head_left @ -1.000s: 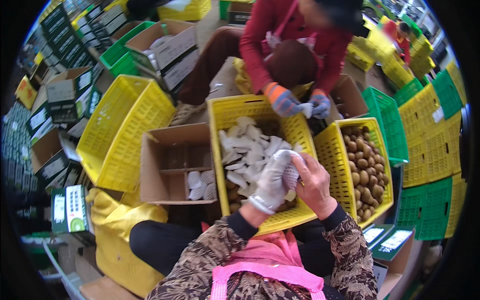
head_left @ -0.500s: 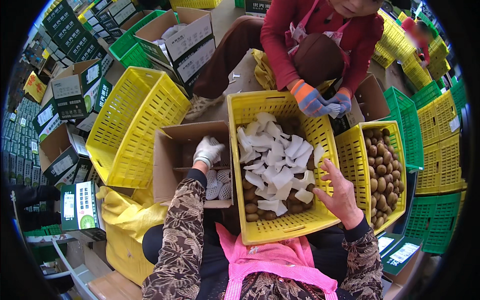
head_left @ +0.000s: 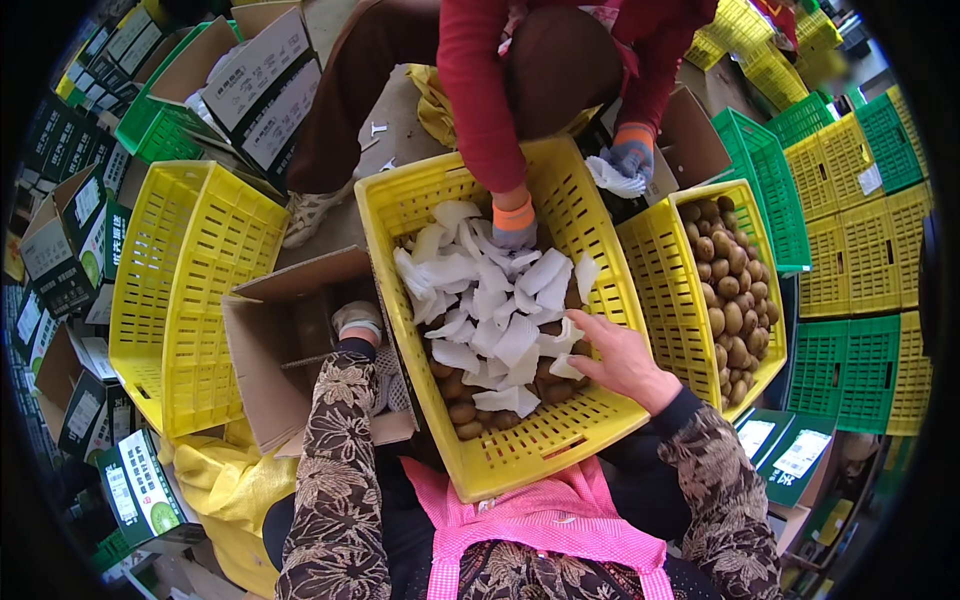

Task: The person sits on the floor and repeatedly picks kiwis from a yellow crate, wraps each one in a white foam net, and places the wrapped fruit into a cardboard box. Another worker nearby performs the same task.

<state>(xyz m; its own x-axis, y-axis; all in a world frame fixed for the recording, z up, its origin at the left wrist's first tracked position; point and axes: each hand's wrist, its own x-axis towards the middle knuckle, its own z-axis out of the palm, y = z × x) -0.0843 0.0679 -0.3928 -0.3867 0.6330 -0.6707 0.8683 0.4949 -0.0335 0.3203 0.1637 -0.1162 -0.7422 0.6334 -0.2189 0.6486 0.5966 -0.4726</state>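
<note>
My left hand (head_left: 357,320), in a white glove, is down inside an open cardboard box (head_left: 270,350); its fingers point away and are hidden. Beside its wrist, white foam-net-wrapped pieces (head_left: 396,392) lie in the box's near part. My bare right hand (head_left: 622,362) is over the right side of a yellow crate (head_left: 540,455), its fingers apart at the edge of the foam pile. In this crate, white foam net sleeves (head_left: 515,340) lie heaped on brown kiwifruit (head_left: 462,412). Whether my fingertips touch a fruit I cannot make out.
Opposite me, a co-worker's gloved hand (head_left: 514,224) reaches into the same crate; the other gloved hand (head_left: 632,155) holds a foam sleeve. A second yellow crate (head_left: 740,400) of kiwifruit stands at right. An empty yellow crate (head_left: 190,300) leans at left, near stacked cartons.
My left hand has gone deeper into the box. My right hand has lowered toward the foam pile. One co-worker's hand has reached into the crate. The whole view has shifted.
</note>
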